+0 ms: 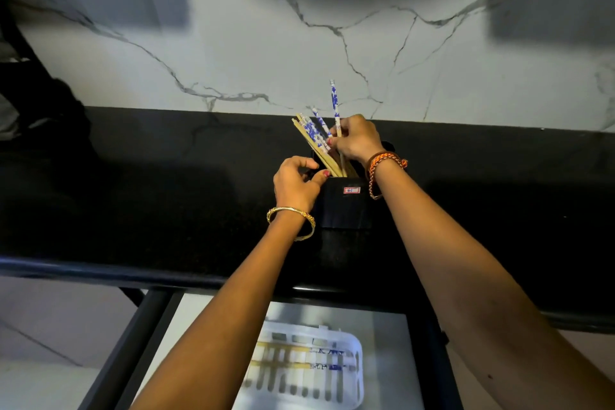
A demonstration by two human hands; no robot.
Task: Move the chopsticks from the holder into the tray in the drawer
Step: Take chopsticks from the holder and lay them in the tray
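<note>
Head view: I see the right hand (pixel 357 140) grasping a chopstick (pixel 335 106) above the holder (pixel 344 206), the left hand (pixel 296 181) gripping its rim, on a black counter (pixel 166 203) below a marble wall (pixel 299 43).

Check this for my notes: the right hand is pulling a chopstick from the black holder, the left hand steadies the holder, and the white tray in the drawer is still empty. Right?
Not quite. In the head view the tray already holds chopsticks; the rest stands.
</note>
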